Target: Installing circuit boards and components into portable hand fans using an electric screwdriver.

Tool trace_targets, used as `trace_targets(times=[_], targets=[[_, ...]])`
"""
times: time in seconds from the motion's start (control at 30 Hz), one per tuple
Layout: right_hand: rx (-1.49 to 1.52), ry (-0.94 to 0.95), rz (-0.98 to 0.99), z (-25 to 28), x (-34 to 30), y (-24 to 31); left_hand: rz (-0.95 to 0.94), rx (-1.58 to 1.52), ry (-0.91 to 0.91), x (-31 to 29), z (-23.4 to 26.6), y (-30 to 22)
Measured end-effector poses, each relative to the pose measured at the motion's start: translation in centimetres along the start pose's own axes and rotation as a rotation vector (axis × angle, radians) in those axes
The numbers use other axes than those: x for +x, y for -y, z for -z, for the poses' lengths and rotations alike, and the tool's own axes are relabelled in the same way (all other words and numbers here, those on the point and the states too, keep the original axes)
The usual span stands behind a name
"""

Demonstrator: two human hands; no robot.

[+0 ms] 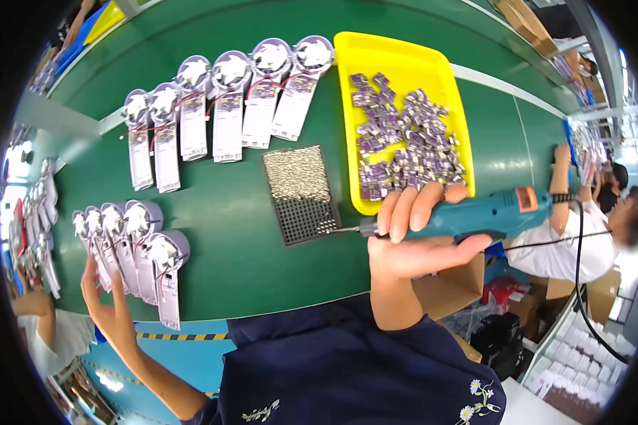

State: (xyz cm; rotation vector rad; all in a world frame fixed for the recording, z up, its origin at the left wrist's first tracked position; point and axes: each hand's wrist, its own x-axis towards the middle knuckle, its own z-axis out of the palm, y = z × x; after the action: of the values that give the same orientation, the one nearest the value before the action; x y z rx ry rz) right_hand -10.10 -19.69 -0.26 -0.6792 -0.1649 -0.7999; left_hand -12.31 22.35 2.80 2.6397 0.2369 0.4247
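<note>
My right hand (pixel 422 230) is wrapped round a teal electric screwdriver (pixel 475 216), held level with its bit pointing left. The bit's tip is over the black screw tray (pixel 301 195), at the lower right rows of holes. Small silver screws fill the tray's far half; the near half shows mostly bare holes. My left hand (pixel 110 308) has its fingers spread beside a near group of white fan housings (pixel 124 244); whether it touches one I cannot tell. One housing (pixel 168 273) lies at that group's right end.
Several more white fan housings (pixel 230 106) with red wires lie in a row at the back. A yellow tray (pixel 344 106) of small purple circuit boards (pixel 404 138) stands right of the screw tray. The screwdriver's black cable (pixel 581 262) hangs at the right. Co-workers (pixel 574 248) sit at both sides.
</note>
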Motion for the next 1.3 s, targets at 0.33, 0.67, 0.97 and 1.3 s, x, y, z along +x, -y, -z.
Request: trace_targets(times=[0.33, 0.67, 0.97, 1.3], targets=[[-1.104, 0.209, -0.356, 1.2, 7.5, 5.4, -0.329, -0.197, 0.434, -2.0, -1.0, -4.2], [-1.870, 0.494, -0.238, 8.0, 10.1, 5.3, -0.379, -0.378, 0.354, -1.3, -3.8, -3.9], [-2.024, 0.486, -0.374, 5.1, 8.8, 2.7, -0.467, -0.513, 0.295, -3.1, -6.1, -6.6], [-2.065, 0.467, -0.444, 4.9, 9.6, 3.1, -0.450, -0.627, 0.415, -4.5, -8.8, -12.2]])
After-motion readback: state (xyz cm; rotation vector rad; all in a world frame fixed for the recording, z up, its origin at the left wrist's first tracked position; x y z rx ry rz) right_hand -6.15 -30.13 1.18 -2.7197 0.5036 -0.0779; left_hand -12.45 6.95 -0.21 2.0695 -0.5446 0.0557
